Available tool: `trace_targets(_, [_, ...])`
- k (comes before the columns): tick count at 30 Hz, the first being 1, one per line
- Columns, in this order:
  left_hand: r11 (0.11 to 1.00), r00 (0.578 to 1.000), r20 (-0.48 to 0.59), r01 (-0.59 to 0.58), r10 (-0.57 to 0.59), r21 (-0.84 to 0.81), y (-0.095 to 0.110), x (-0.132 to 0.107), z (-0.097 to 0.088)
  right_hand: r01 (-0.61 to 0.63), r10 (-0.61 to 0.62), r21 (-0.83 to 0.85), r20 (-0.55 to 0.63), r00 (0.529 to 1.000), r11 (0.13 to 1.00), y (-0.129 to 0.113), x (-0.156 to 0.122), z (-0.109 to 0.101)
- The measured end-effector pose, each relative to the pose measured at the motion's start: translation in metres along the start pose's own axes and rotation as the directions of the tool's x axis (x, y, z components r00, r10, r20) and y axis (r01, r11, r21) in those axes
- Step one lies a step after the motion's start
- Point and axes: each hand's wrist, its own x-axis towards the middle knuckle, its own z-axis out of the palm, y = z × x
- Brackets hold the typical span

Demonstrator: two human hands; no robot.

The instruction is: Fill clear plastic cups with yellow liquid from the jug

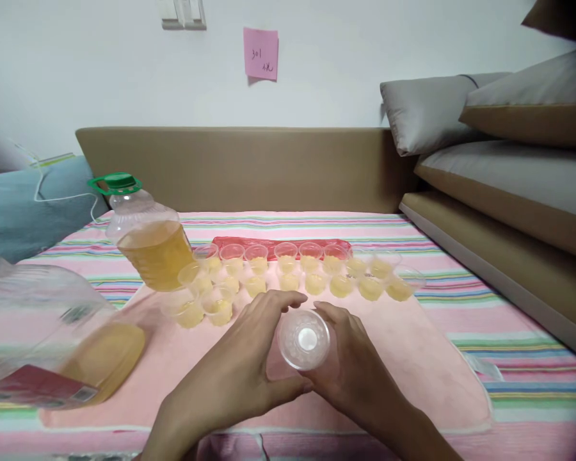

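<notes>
In the lower middle of the head view, a clear plastic cup is seen end-on with a bright round spot at its centre. I cannot tell whether it is one cup or a nested stack. My left hand curls around its left side, thumb below and fingers above. From the right, my right hand wraps the other side, its fingertips close to the left ones. Just beyond the hands stand rows of clear cups with pale yellow liquid at the bottom, on a pink mat.
A large green-capped bottle of yellow liquid leans at the left. Nearer, another big clear jug lies tilted. A red plastic bag is behind the cups. Cushions are stacked at the right. A clear plastic piece lies beside the mat.
</notes>
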Motion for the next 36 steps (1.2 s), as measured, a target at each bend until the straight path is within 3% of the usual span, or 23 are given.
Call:
trace_targets(17, [1.0, 1.0, 0.018, 0.025, -0.025, 0.012, -0.014, 0.0, -0.004, 0.017, -0.016, 0.031, -0.027, 0.999, 0.999, -0.005, 0.001, 0.0])
trace_targets(27, [1.0, 0.999, -0.041, -0.019, 0.02, 0.016, -0.016, 0.0, -0.004, 0.022, -0.021, 0.039, -0.031, 0.999, 0.999, -0.001, -0.002, 0.001])
trace_targets(31, [0.994, 0.983, -0.148, -0.103, 0.107, 0.039, -0.016, -0.005, -0.013, -0.009, 0.009, 0.023, -0.014, 1.0, 1.0, 0.002, -0.004, 0.001])
trace_targets(36, [0.957, 0.891, -0.396, -0.276, 0.221, -0.085, -0.016, -0.021, -0.037, -0.071, 0.071, 0.008, -0.057, 0.996, 0.997, 0.015, -0.006, -0.012])
